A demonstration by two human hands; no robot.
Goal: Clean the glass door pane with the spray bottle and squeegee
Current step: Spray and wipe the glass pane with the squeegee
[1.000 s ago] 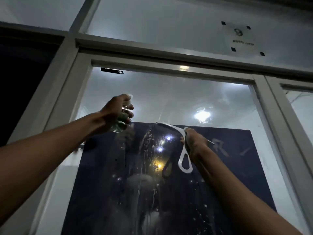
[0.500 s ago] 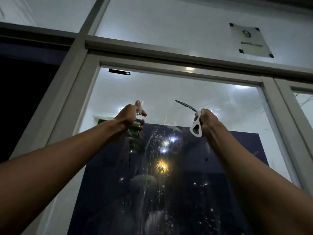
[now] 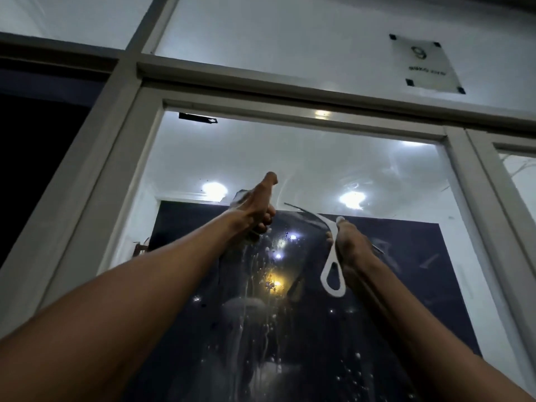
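Observation:
The glass door pane (image 3: 304, 158) fills the middle of the head view, with droplets and runs of liquid down its dark lower half. My left hand (image 3: 256, 208) is raised against the pane, wrapped around the spray bottle (image 3: 240, 198), which is mostly hidden by the fingers; one finger sticks up. My right hand (image 3: 349, 245) grips the white squeegee (image 3: 330, 256) by its looped handle, the curved blade lying against the glass just right of my left hand.
A white door frame (image 3: 127, 158) surrounds the pane, with a second framed pane (image 3: 519, 175) to the right. A small sign plate (image 3: 425, 63) sits on the wall above. A dark opening (image 3: 32, 158) lies to the left.
My left hand has risen and moved right with the bottle. My right hand has brought the squeegee down, its handle loop now hanging below the hand.

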